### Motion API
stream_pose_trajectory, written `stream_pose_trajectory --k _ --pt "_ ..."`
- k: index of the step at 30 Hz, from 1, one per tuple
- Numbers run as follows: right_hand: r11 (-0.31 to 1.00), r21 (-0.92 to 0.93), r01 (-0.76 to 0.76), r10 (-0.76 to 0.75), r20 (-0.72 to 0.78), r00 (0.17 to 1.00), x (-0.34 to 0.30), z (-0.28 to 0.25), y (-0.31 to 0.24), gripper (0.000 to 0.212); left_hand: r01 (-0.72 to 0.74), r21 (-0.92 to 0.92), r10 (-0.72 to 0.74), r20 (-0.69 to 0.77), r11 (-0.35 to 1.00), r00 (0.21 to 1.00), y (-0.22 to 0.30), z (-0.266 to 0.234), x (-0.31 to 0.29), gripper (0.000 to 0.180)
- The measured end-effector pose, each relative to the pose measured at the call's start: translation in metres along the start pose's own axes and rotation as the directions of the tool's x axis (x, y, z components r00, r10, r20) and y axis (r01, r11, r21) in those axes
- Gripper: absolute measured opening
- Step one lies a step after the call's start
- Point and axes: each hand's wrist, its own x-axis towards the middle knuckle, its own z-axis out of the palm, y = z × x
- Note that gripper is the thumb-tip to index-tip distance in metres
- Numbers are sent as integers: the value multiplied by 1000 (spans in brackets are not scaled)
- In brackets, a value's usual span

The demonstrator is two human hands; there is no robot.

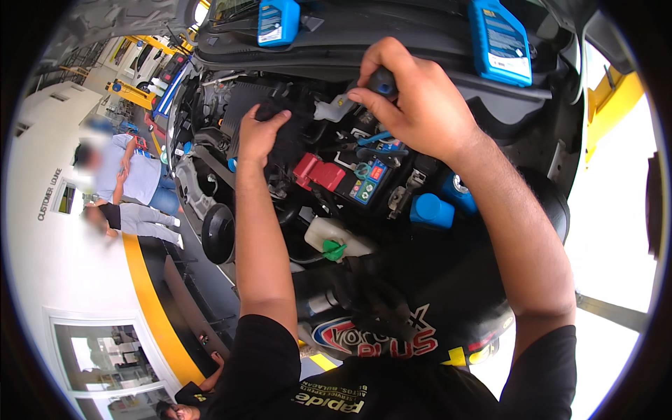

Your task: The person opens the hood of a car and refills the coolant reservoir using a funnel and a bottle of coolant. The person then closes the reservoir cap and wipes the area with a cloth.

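Observation:
My right hand (428, 98) is raised over the back of an open engine bay, its fingers wrapped round a dark handle (382, 82) with a blue end. What that handle belongs to is hidden below it. Lower and further left, my left hand (259, 134) grips a black engine part (287, 133); its exact kind does not show. Between my arms sits a car battery (371, 183) with a red terminal cover (318, 172). Blue-handled pliers (381, 148) lie on top of the battery.
A white reservoir (339, 234) with a green cap stands nearer me, beside blue containers (430, 211). Two blue bottles (278, 22) (500, 43) rest by the windshield. A black fender cover (448, 301) drapes the near edge. People (143, 171) stand off to the left.

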Motion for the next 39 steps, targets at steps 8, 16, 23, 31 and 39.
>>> stream_pose_trajectory --k 8,16,23,31,39 --pt "999 -44 -25 32 177 984 52 59 -11 28 -160 229 157 35 960 987 -11 7 4 46" --pt "992 -121 26 6 258 966 69 119 21 27 -188 323 175 69 928 982 -14 11 14 41" --pt "985 -170 -22 69 279 958 80 124 18 25 -271 373 268 63 887 961 -18 7 10 35" --pt "989 -147 19 -6 87 996 74 98 -4 26 -336 543 312 140 769 940 23 6 6 38" --pt "995 -79 60 -46 159 986 63 131 26 27 -370 620 295 225 692 929 16 21 19 50"
